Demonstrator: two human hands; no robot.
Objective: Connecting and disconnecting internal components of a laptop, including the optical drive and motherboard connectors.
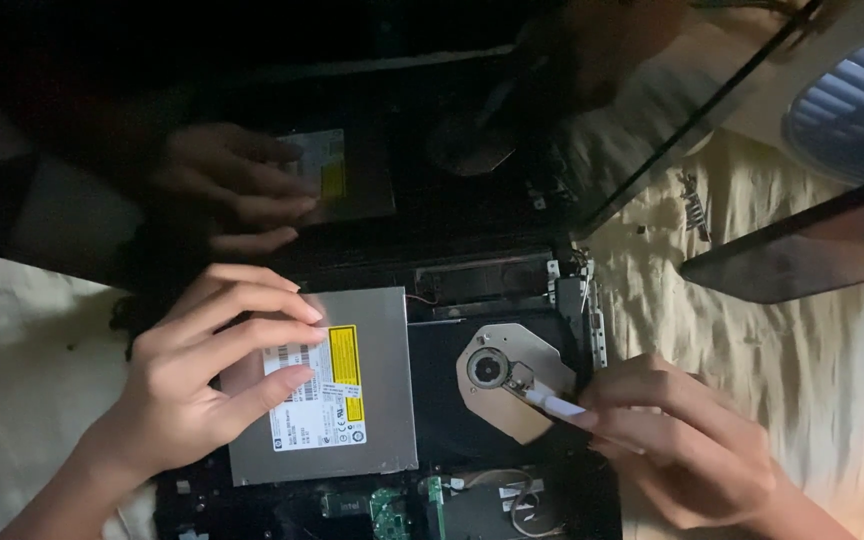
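While my left hand [207, 375] lies flat, fingers spread, gripping nothing, it pins grey optical drive [337, 385] to open laptop chassis [492, 290], stops sliding. Tray with spindle [492, 370] at 3 o'clock of drive. Right hand [677, 440] pinches white tool [557, 403], tip by spindle. Cloth [802, 330] open at 3 o'clock; glossy screen [352, 140] blocks 12.

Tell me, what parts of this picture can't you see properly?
- Head view: the slim white tool runs into the right hand, whose fingers hide its far end.
- Head view: the left hand covers part of the silver disc drive and its label.
- Head view: the green circuit board is cut off by the bottom edge.
- Head view: the dark screen shows only blurry reflections.
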